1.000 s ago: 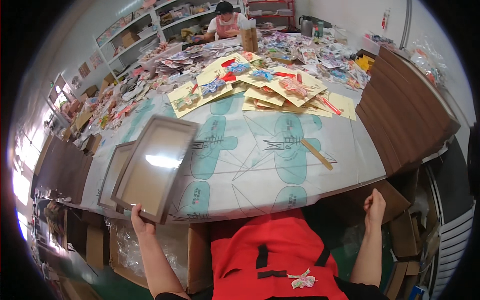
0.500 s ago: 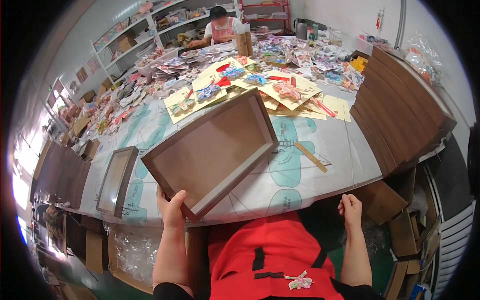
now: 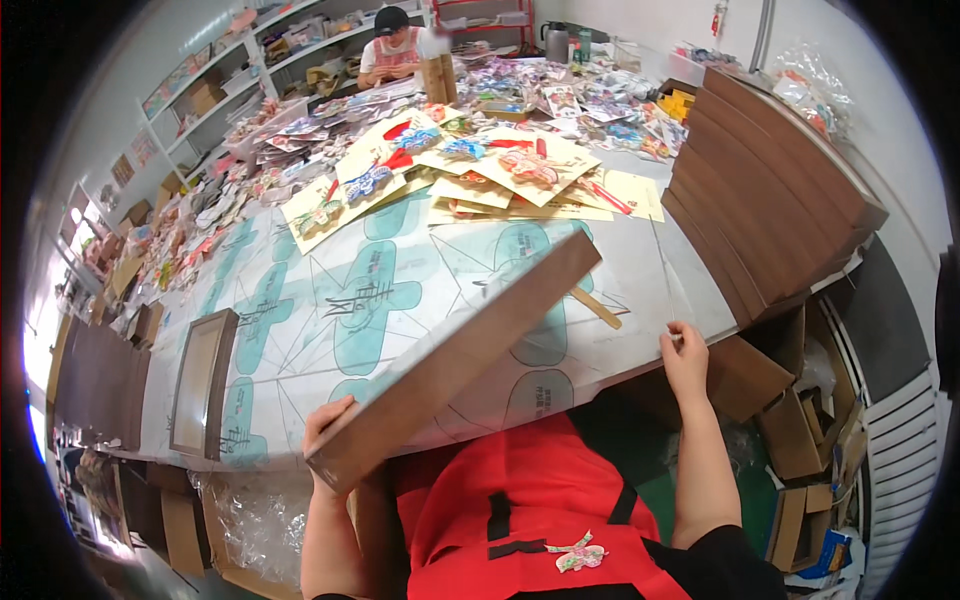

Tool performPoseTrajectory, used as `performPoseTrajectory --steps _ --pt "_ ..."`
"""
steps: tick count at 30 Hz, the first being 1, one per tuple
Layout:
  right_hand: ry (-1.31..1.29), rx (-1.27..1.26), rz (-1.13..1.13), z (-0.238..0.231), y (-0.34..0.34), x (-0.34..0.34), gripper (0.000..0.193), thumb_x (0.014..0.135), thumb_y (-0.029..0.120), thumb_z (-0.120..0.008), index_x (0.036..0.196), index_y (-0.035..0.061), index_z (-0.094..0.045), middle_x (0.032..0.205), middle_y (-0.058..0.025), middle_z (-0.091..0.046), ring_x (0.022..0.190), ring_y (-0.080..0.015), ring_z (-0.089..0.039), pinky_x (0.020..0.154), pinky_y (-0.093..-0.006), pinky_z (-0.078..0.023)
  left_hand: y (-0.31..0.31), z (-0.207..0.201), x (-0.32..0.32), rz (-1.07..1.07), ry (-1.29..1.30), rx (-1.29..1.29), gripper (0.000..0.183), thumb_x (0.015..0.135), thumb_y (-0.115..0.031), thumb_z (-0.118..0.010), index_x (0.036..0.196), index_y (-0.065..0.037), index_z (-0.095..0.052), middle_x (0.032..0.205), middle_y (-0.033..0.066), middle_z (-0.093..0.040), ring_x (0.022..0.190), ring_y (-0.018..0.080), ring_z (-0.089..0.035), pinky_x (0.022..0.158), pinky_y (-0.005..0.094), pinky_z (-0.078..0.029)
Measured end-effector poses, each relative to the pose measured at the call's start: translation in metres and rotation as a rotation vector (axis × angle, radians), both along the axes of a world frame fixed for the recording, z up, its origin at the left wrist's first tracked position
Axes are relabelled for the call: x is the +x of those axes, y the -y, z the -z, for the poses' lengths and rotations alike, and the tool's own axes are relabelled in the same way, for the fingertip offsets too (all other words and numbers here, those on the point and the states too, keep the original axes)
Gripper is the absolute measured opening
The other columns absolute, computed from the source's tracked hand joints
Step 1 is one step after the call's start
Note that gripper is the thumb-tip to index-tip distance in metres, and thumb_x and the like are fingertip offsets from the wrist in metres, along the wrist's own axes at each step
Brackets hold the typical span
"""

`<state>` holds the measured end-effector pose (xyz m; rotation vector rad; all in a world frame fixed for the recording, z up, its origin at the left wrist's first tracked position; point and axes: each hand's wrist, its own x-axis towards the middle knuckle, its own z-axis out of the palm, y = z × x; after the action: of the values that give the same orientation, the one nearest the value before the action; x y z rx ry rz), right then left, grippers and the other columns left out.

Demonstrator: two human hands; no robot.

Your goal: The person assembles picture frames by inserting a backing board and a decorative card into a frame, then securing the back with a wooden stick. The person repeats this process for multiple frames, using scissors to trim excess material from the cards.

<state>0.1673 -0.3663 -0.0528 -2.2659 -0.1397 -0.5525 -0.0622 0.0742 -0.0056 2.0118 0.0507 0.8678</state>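
The left hand (image 3: 330,432) gripped the lower-left end of a brown, rectangular, box-like frame (image 3: 460,362), its fingers closed over the rim; the thumb's position could not be told. The frame was tilted at the near edge of a white table covering with teal printed shapes (image 3: 420,270), its far end beside a flat tan stick (image 3: 600,310). The right hand (image 3: 686,362) was apart from the frame, near the table's edge, fingers loosely curled; whether their tips met could not be told.

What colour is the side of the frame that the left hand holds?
The frame is brown along its side; the head view shows it best.
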Motion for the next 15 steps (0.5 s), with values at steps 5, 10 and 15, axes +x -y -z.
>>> performPoseTrajectory --steps 5,10,15 --pt "0.1 -0.29 0.105 0.008 0.002 0.032 0.029 0.078 0.02 -0.064 0.097 -0.003 -0.06 0.094 -0.0178 -0.061 0.087 -0.0337 -0.058 0.077 -0.0402 -0.047 -0.027 0.022 0.004 0.091 0.177 0.215 0.029 0.072 -0.004 -0.068 0.099 -0.001 -0.056 0.11 0.0155 -0.061 0.104 0.0293 -0.056 0.099 0.042 -0.038" --pt "-0.335 -0.411 0.158 -0.007 0.021 0.055 0.028 0.079 0.024 -0.065 0.089 -0.0024 -0.062 0.092 -0.0203 -0.063 0.09 -0.0379 -0.06 0.08 -0.0452 -0.047 -0.03 0.026 -0.001 -0.114 0.037 0.461 0.027 0.073 -0.001 -0.063 0.099 -0.006 -0.058 0.111 0.0106 -0.062 0.112 0.0317 -0.053 0.106 0.0495 -0.03" --pt "-0.476 -0.651 0.217 -0.03 0.013 0.055 0.023 0.083 0.017 -0.054 0.084 -0.0032 -0.065 0.092 -0.0232 -0.064 0.09 -0.0401 -0.061 0.079 -0.0463 -0.049 -0.046 0.031 0.004 -0.12 0.01 0.715 0.028 0.076 -0.005 -0.06 0.104 -0.008 -0.057 0.116 0.0091 -0.06 0.115 0.0307 -0.052 0.106 0.0501 -0.03"
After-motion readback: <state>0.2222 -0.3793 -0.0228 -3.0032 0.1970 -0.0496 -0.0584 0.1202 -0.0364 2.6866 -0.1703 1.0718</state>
